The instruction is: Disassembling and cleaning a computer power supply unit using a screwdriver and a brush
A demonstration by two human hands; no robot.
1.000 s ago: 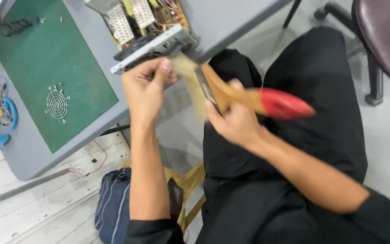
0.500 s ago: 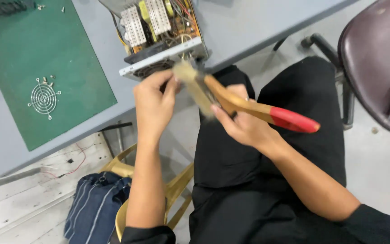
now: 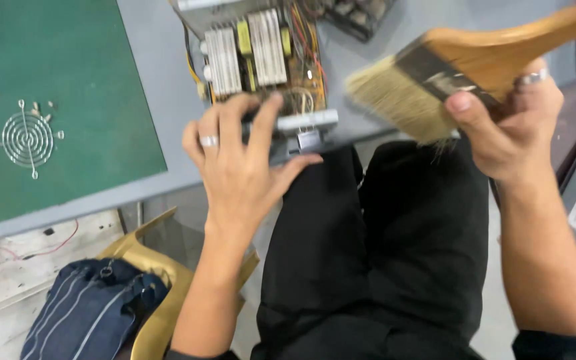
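Left hand (image 3: 245, 163): fingers spread and laid over the near edge of the open power supply unit (image 3: 265, 63), thumb hooked under the metal lip at the table edge; a ring shows on one finger. It grips the casing, not closed into a fist.

Right hand (image 3: 511, 130): wrapped tight round the wooden paintbrush (image 3: 461, 63), thumb pressed on the dark ferrule, a ring on one finger. It sits to the right of the power supply unit and apart from the other hand.

Paintbrush: wide, pale bristles pointing left toward the power supply unit, their tips just beside its right corner; I cannot tell whether they touch it. The handle runs up and out of sight at the right.

Power supply unit: lid off, lying on the grey table (image 3: 158, 100) at its near edge, showing finned heat sinks, yellow parts and coloured wires.

Green mat (image 3: 68, 80): on the table, well to the left of the power supply unit.

Fan grille (image 3: 28, 138): round wire guard lying on the mat, with a few small screws just above it.

Lap: black trousers (image 3: 375, 253) directly below the power supply unit.

Yellow chair (image 3: 161, 267): below and left of the power supply unit, with a dark blue striped bag (image 3: 88, 313) on it.
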